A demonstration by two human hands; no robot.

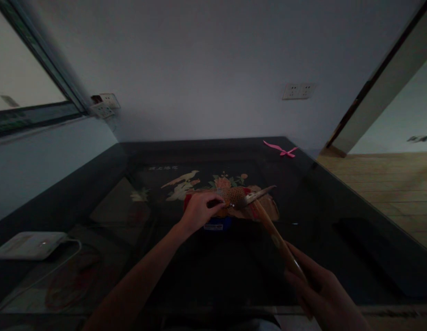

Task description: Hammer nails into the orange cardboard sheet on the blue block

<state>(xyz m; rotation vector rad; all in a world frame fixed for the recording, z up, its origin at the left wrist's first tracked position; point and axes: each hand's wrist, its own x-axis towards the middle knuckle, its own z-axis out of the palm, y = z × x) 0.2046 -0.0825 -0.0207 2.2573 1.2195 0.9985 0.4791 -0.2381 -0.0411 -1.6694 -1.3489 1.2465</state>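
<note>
My right hand (316, 285) is wrapped round the wooden handle of a hammer (273, 234). The metal head of this hammer reaches up and left, over a speckled orange-brown piece (236, 195). On the near left side of that piece, my left hand (201, 209) has its thumb and forefinger pinched together. A tiny bright glint shows just right of these fingertips; what they hold is too small to make out. Below the speckled piece sits a blue object with a white label (213, 226). Red and brown cardboard-like material (270, 207) lies around and behind it.
The dark glossy table (158, 154) bears a picture of birds and flowers. A pink ribbon (284, 151) lies at its far right. At the left is a white device with a cable (32, 245). A dark flat object (372, 257) rests on the right; wall sockets (298, 91) are behind.
</note>
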